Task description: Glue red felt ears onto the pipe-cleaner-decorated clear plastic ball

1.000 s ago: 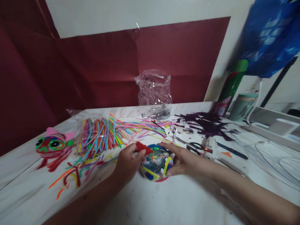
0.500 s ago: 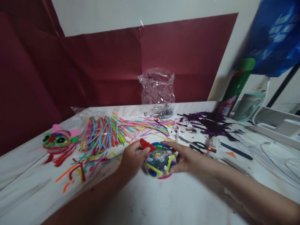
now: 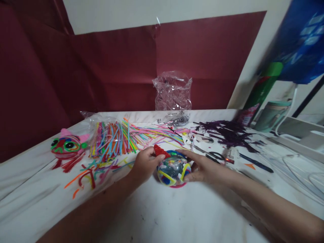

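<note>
A clear rounded ball point(image 3: 174, 169), decorated with yellow, blue, green and pink fuzzy strips, is in front of me just above or on the table. My left hand point(image 3: 146, 164) pinches a red fuzzy triangle point(image 3: 160, 151) between thumb and fingers, against the ball's upper left. My right hand point(image 3: 199, 167) grips the ball from its right side, fingers over the top and thumb low on the side. The ball's far side is hidden.
At left stands a finished-looking pipe-cleaner face point(image 3: 66, 148) with pink ears. Pipe cleaners point(image 3: 113, 138) lie in a bundle behind my left hand. Scissors point(image 3: 215, 157), a glue gun point(image 3: 231, 157) and purple strands point(image 3: 225, 131) lie at right. A clear plastic bag point(image 3: 173, 91) stands at the back.
The view has shifted slightly, so the scene sits a little further right. Both hands keep their hold, with the red triangle still at the ball's upper left.
</note>
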Demonstrator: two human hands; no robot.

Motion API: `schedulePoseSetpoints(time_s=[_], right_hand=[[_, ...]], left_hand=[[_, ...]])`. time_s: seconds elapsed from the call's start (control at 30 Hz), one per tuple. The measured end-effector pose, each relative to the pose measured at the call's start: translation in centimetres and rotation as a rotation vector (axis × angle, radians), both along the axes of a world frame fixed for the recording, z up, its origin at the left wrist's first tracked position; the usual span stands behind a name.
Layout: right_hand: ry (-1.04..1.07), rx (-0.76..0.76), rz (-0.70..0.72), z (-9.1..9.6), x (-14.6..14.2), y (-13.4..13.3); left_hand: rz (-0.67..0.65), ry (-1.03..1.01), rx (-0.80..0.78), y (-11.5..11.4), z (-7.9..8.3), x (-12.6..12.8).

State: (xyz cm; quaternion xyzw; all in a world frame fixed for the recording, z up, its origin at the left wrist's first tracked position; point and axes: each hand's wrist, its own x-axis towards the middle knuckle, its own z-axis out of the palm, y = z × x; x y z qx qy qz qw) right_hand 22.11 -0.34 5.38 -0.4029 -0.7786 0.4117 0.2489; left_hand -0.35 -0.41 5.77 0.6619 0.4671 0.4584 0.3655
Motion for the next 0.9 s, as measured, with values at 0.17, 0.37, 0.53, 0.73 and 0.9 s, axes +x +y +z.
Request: schedulePoseSetpoints(time_s=[0.17, 0.37, 0.53, 0.73, 0.9], right_hand=[[-0.018, 0.017, -0.01, 0.05, 0.0, -0.07], [-0.003, -0.023, -0.016, 0.3, -0.28, -0.23], [-0.003, -0.062, -0.024, 0.6, -0.41, -0.5], [-0.024, -0.033, -0.028, 0.55, -0.35, -0.37], [-0.034, 0.022, -0.031, 0.29, -0.16, -0.18]], left_hand=[[0.004, 0.013, 0.055, 0.28, -0.26, -0.09], [0.015, 0.041, 0.094, 0.39, -0.66, -0.29], [0.007, 0.028, 0.097, 0.43, -0.83, -0.25], [-0.002, -0.023, 0.059, 0.49, -0.84, -0.14], [0.018, -0.004, 0.067, 0.21, -0.68, -0.14]])
